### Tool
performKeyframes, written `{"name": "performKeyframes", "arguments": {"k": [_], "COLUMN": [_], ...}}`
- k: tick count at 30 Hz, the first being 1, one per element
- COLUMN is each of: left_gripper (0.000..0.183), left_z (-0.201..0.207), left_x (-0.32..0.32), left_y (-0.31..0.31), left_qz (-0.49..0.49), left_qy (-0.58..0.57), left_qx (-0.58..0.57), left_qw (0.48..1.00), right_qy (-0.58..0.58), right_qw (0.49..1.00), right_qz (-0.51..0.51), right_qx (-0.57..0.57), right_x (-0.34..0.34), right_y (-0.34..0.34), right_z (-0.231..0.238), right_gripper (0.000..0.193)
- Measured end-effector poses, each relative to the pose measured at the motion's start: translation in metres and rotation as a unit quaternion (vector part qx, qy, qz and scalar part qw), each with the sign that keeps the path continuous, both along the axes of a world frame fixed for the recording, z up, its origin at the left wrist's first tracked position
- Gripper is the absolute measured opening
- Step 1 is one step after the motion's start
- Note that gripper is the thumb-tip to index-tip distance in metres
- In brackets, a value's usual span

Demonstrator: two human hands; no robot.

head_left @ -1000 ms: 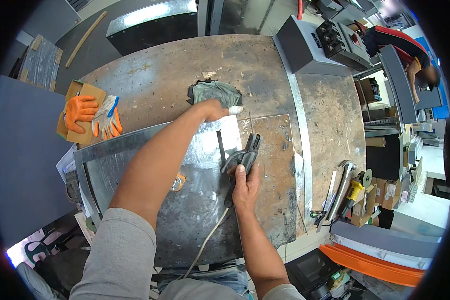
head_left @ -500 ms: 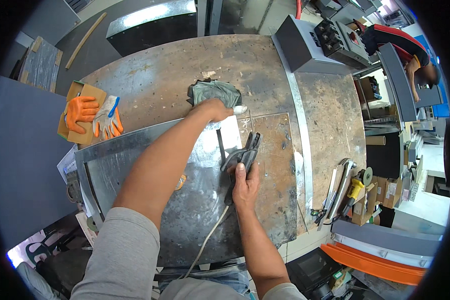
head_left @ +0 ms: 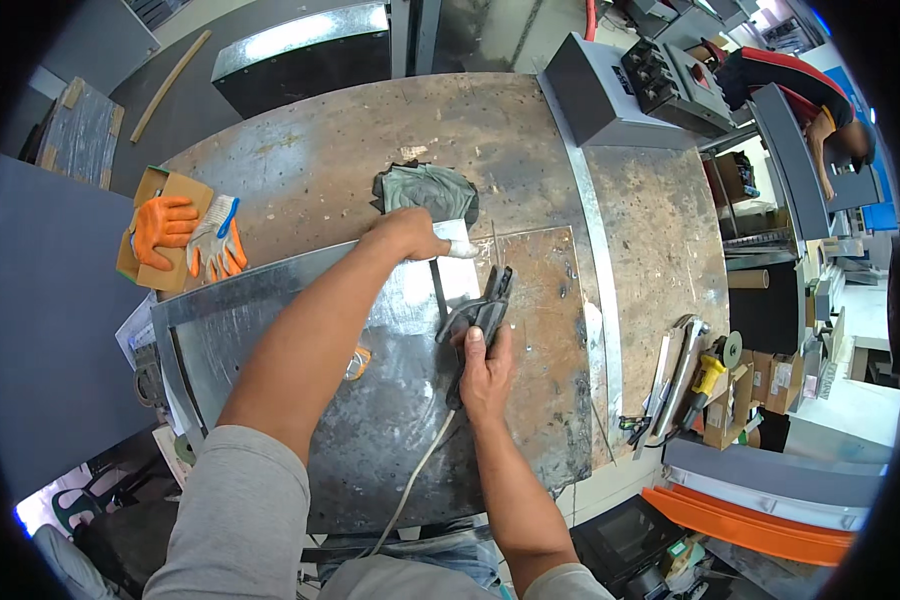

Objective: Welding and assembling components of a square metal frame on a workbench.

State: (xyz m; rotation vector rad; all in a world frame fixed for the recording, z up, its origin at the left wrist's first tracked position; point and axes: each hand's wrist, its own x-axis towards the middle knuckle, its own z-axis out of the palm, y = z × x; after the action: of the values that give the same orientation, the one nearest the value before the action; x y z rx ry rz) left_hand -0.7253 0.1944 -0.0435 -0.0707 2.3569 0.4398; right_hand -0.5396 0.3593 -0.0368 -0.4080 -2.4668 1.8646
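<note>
The right hand [head_left: 487, 378] is clasping a black clamp [head_left: 487, 312]; cloth [head_left: 425, 188] is lying beyond the left hand [head_left: 407, 236], openness and grip unclear.

Workbench, broad, scuffed brown wood [head_left: 320, 170]: stood central. Large flat blue-grey panel [head_left: 60, 320]: stood left of the workbench. Dark green plastic chair [head_left: 100, 503]: beyond the workbench's near left corner, bright light [head_left: 42, 500] beside it. Grey metal upright [head_left: 425, 40]: rose behind the workbench. Dark metal shelving [head_left: 755, 243]: stood right of the workbench. Pale tiled floor [head_left: 610, 476]: showed at the workbench's near right corner.
</note>
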Motion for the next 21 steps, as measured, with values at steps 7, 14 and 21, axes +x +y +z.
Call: {"name": "performKeyframes", "arguments": {"k": [7,14,21], "left_gripper": [0.092,0.085,0.076], "left_z": [0.002,0.0,0.0], "left_x": [0.006,0.008,0.008], "left_y": [-0.001,-0.006,-0.009], "left_qz": [0.022,-0.001,-0.011], "left_qy": [0.03,0.051,0.046], "left_qx": [0.018,0.037,0.019], "left_qw": [0.999,0.998,0.999], "right_qy": [0.005,-0.003,0.009], "right_qw": [0.999,0.999,1.0], "right_qz": [0.041,0.029,0.013], "right_qx": [0.033,0.019,0.022], "right_x": [-0.002,-0.001,0.001], "right_y": [-0.005,-0.011,-0.015], "right_z": [-0.004,-0.008,-0.014], "right_gripper": [0.028,0.03,0.029]}}
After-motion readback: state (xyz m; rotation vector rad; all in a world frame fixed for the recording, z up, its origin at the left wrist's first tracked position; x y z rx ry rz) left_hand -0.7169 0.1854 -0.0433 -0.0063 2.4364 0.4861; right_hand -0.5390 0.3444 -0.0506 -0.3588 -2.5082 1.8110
